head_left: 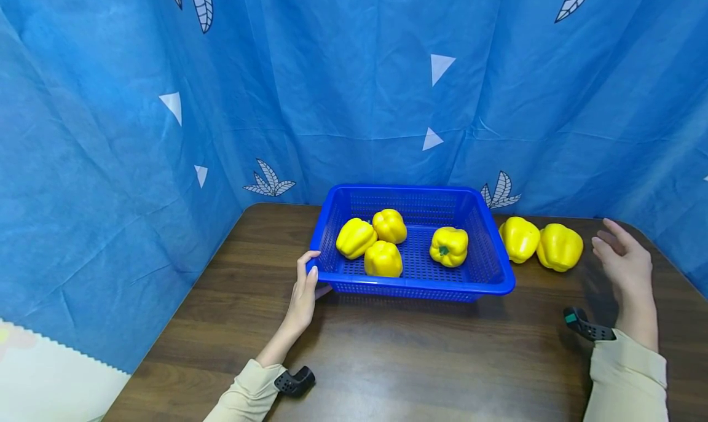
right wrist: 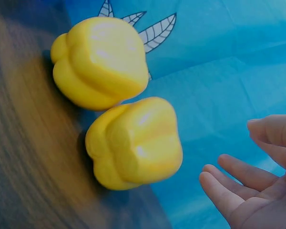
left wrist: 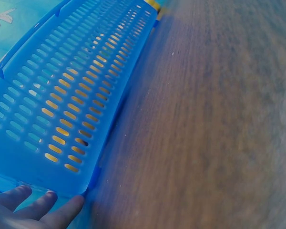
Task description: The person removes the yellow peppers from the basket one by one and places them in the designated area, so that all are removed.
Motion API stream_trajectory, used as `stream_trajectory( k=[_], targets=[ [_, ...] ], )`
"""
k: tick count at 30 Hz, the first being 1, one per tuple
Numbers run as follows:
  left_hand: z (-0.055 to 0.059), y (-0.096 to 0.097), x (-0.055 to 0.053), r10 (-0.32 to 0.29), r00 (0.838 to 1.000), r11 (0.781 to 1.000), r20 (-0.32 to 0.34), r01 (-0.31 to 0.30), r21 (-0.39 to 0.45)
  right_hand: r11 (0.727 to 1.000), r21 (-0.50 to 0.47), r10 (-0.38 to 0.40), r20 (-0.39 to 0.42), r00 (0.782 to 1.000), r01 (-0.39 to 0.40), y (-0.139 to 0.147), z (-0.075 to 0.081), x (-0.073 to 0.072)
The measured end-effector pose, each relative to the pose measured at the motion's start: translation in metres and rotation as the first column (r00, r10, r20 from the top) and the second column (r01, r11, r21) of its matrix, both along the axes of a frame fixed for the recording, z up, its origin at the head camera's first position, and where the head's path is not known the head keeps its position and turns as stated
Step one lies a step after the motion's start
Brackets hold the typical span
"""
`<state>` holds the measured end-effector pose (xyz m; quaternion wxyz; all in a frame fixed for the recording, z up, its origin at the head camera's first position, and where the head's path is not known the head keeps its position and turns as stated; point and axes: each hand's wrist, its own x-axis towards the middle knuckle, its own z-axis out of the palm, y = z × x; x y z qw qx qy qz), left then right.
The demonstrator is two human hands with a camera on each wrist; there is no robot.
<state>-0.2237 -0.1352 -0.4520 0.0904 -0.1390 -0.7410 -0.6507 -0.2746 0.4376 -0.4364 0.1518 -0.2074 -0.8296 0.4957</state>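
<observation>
A blue plastic basket [head_left: 395, 285] with slotted walls sits on the table, and my left hand [head_left: 303, 296] grips its near left corner at the rim. In the left wrist view, fingertips [left wrist: 47, 198] lie against the basket's end beside its long slotted side [left wrist: 71, 95]. Inside the basket, three yellow bell peppers [head_left: 383, 259] cluster at the left, and another bell pepper [head_left: 448, 247] stands apart at the right. Two more, a bell pepper [head_left: 519, 239] and its neighbour [head_left: 560, 247], lie outside. My right hand [head_left: 625, 259], fingers loosely spread, hovers just right of them, holding nothing.
The brown wooden table [head_left: 409, 354] extends in front of the basket. Behind it and along the left hangs a blue curtain [head_left: 376, 102] with white leaves and triangles. Each wrist wears a black strap device [head_left: 295, 382]. A pale cloth [head_left: 50, 373] shows at lower left.
</observation>
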Motion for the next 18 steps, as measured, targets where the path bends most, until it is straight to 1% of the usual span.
stream_trajectory(
  k=[5, 8, 12, 15, 16, 18],
  targets=[
    [0.001, 0.000, 0.000, 0.005, 1.000, 1.000, 0.002, -0.005, -0.002, 0.999, 0.034, 0.027, -0.048, 0.998, -0.026, -0.004, 0.004, 0.001],
    [0.001, 0.000, 0.000, 0.004, 1.000, 1.000, 0.001, -0.004, -0.001, 0.999, 0.039, 0.019, -0.030, 0.999, -0.018, -0.018, 0.017, 0.007],
    [0.000, 0.000, -0.001, 0.002, 1.000, 1.000, 0.006, -0.002, 0.001, 0.998, 0.066, 0.017, 0.003, 1.000, -0.018, -0.046, 0.043, 0.021],
    [0.000, 0.000, -0.001, 0.004, 1.000, 1.000, 0.010, -0.004, 0.003, 0.995, 0.093, 0.031, -0.008, 0.999, -0.031, -0.058, 0.052, 0.027],
    [0.000, 0.000, -0.001, 0.003, 1.000, 1.000, 0.009, -0.003, 0.005, 0.994, 0.104, 0.026, -0.014, 1.000, -0.024, -0.060, 0.052, 0.027],
    [0.000, 0.000, -0.001, 0.003, 1.000, 1.000, 0.009, -0.003, 0.009, 0.991, 0.127, 0.045, -0.035, 0.998, -0.040, -0.062, 0.052, 0.025]
  ],
)
